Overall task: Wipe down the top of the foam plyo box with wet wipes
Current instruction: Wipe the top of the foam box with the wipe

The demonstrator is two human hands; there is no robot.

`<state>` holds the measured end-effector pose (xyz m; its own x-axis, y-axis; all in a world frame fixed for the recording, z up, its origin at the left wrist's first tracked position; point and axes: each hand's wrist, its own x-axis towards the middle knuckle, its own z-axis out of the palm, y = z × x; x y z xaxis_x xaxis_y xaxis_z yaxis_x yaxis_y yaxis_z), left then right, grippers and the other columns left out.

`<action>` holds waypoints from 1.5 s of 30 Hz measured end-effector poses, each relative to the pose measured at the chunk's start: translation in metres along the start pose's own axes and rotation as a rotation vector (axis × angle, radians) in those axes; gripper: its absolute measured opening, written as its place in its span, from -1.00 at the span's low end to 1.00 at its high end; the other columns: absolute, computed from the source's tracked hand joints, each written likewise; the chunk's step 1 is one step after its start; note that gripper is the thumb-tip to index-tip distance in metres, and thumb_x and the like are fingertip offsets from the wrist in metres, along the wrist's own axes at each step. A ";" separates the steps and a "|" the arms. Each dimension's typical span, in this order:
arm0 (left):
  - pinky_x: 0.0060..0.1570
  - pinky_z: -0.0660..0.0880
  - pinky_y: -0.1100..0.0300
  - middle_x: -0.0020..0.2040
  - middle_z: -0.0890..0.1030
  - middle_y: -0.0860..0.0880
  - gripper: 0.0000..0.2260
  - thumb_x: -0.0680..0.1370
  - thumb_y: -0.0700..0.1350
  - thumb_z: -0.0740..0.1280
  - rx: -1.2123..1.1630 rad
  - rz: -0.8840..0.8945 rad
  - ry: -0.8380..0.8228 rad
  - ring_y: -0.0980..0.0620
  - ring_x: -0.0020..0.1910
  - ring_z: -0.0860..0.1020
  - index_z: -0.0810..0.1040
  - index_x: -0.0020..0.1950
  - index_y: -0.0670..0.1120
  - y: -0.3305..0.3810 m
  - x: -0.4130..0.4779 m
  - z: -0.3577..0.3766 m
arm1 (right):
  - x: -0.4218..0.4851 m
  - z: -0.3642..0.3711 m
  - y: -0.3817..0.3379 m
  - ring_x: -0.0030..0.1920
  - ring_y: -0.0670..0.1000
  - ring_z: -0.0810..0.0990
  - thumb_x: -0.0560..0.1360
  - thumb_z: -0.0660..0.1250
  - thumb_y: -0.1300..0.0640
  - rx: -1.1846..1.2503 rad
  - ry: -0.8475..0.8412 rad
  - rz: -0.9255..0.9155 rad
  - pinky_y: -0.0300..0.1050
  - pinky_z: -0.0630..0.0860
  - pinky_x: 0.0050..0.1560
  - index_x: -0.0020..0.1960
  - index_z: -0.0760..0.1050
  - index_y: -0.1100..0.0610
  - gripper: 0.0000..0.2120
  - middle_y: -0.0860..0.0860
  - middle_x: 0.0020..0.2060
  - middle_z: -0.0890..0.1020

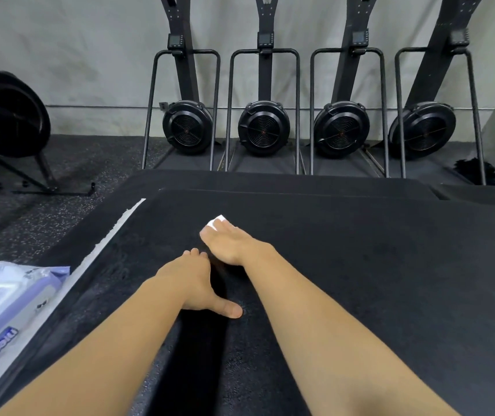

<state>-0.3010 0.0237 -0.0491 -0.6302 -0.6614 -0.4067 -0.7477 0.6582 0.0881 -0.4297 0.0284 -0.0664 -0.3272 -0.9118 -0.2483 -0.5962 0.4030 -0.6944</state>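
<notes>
Head view: a black foam plyo box fills the middle and the 3 to 6 o'clock side of the frame, its flat top facing up. A frayed white strip runs along its edge toward 9 o'clock.

At 12 o'clock four black fan machines stand in a row against a grey wall. Each has a round grilled wheel low down and a small screen higher on its mast. A larger black fan wheel on a stand sits at 10 o'clock, on the speckled rubber floor.

At 8 o'clock a lavender and white pack of wet wipes lies just beside the box's striped edge. Its lid is white, and what is inside cannot be seen. Blue lettering on its side is upside down and too blurred to read.

Both bare forearms reach in from 6 o'clock. The left hand rests palm down on the box top, its fingers straight and its thumb spread toward 3 o'clock, holding nothing. The right hand, just past it toward 12 o'clock, lies flat with straight fingers pressing a white wet wipe onto the box top. Only the wipe's far corner shows beyond the fingertips.
</notes>
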 end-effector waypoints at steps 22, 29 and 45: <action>0.11 0.47 0.12 0.42 0.40 0.02 0.33 0.04 0.53 0.42 0.090 -0.008 -0.030 -0.01 0.36 0.41 -0.10 0.60 -0.03 0.002 0.012 -0.008 | 0.029 -0.024 0.032 0.35 0.06 0.33 0.58 0.08 -0.11 -0.213 0.215 0.027 -0.05 0.31 0.37 0.38 0.42 0.06 -0.54 0.02 0.34 0.28; 0.19 0.44 0.11 0.46 0.35 -0.02 0.28 0.07 0.55 0.39 0.147 0.020 -0.033 -0.01 0.42 0.34 -0.07 0.60 0.01 0.001 0.017 -0.007 | 0.047 -0.017 0.009 0.44 0.09 0.25 0.62 0.01 -0.08 -0.176 0.033 -0.078 -0.04 0.22 0.32 0.40 0.36 -0.05 -0.60 -0.09 0.47 0.22; 0.25 0.46 0.04 0.44 0.39 -0.05 0.29 0.09 0.54 0.38 0.162 0.024 -0.027 -0.02 0.41 0.36 -0.12 0.60 -0.02 0.003 0.015 -0.008 | 0.047 -0.097 0.098 0.48 0.11 0.21 0.59 0.04 -0.14 -0.249 0.285 0.249 0.12 0.21 0.48 0.54 0.23 0.04 -0.44 0.03 0.50 0.14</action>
<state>-0.3147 0.0129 -0.0472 -0.6399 -0.6367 -0.4303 -0.6877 0.7243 -0.0491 -0.5747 0.0332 -0.0804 -0.6510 -0.7403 -0.1675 -0.6203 0.6461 -0.4447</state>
